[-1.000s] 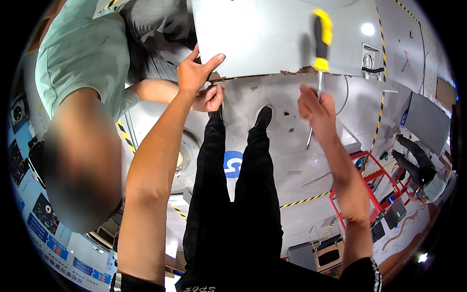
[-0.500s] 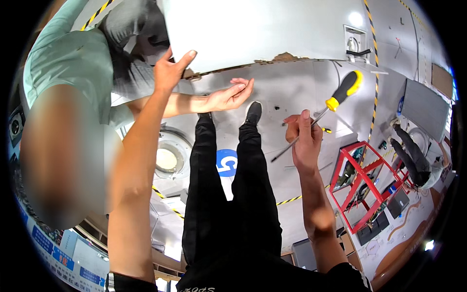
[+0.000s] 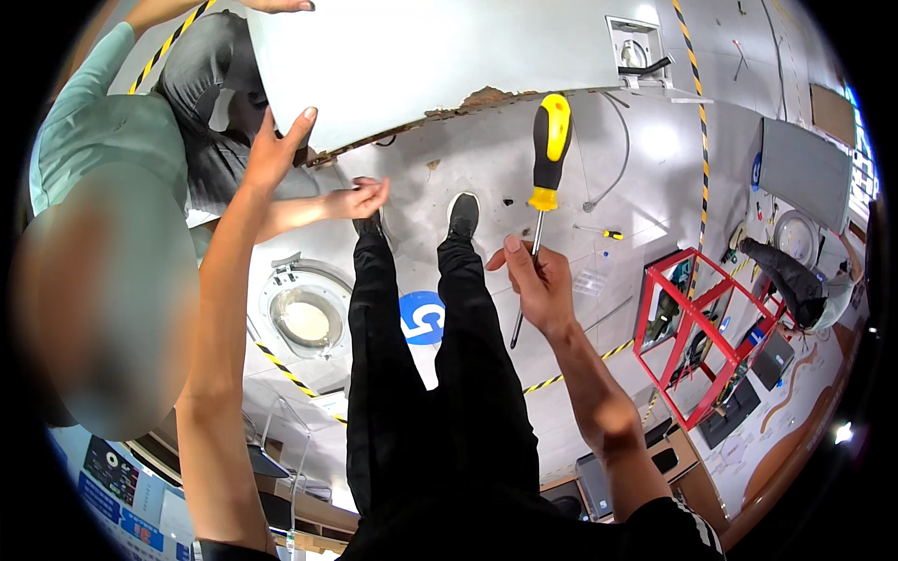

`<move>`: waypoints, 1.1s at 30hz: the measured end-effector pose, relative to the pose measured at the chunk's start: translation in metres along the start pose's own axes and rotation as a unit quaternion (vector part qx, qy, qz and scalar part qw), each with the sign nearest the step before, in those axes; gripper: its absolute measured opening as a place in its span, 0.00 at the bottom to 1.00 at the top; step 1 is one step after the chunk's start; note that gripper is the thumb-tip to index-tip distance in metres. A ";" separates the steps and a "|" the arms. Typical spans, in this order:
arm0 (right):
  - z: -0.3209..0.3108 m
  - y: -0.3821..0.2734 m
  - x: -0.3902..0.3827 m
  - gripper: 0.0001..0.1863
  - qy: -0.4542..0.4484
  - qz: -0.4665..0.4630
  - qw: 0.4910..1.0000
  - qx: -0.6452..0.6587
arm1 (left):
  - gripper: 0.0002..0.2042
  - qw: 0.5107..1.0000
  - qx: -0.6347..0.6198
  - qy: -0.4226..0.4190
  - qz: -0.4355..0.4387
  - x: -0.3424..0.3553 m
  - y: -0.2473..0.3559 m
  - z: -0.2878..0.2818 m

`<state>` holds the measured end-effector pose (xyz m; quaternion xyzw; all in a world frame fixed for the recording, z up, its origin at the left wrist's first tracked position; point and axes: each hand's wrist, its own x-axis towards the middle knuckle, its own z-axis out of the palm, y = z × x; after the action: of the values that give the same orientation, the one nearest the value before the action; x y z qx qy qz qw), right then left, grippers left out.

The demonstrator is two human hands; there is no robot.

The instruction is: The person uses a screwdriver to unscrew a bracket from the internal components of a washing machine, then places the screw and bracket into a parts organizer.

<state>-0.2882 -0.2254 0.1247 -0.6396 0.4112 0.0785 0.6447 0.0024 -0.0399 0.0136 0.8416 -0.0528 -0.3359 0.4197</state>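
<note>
My left hand [image 3: 278, 150] grips the left lower corner of a large white metal panel [image 3: 421, 51] with a rusted, crumbling edge. My right hand [image 3: 535, 285] holds a long screwdriver [image 3: 552, 140] by its shaft, yellow-and-black handle upward and tip pointing down. A co-worker in a pale green top [image 3: 103, 131] crouches at the left; their hand [image 3: 363, 198], fingers curled, is below the panel's edge, near my feet. Another of their hands [image 3: 285, 5] is at the panel's upper left edge.
A round washer door [image 3: 304, 313] lies on the tiled floor at my left, with striped tape [image 3: 281, 369] beside it. At the right are a red metal frame [image 3: 683, 383], a grey panel [image 3: 804, 173], another person [image 3: 795, 290] and a small yellow tool [image 3: 613, 234].
My view has shifted, so the panel sits further left. The screwdriver has swung from tilted to more upright in my right hand. The co-worker's lower hand has drawn away from the panel edge.
</note>
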 end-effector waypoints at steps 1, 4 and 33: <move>0.002 0.002 -0.002 0.23 0.002 0.003 1.000 0.026 | 0.43 1.000 0.016 0.022 0.009 0.001 -0.004 0.000; 0.002 0.008 -0.007 0.18 -0.008 0.024 0.996 0.086 | 0.46 0.991 0.057 0.110 0.056 0.008 -0.030 -0.006; -0.012 0.067 -0.043 0.19 0.004 0.171 0.801 0.574 | 0.12 0.945 0.085 -0.149 0.279 -0.212 0.061 0.179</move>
<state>-0.3632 -0.2064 0.1022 -0.0722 0.4863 -0.0655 0.8683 -0.2578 -0.1206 0.0940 0.7658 -0.3755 -0.3217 0.4112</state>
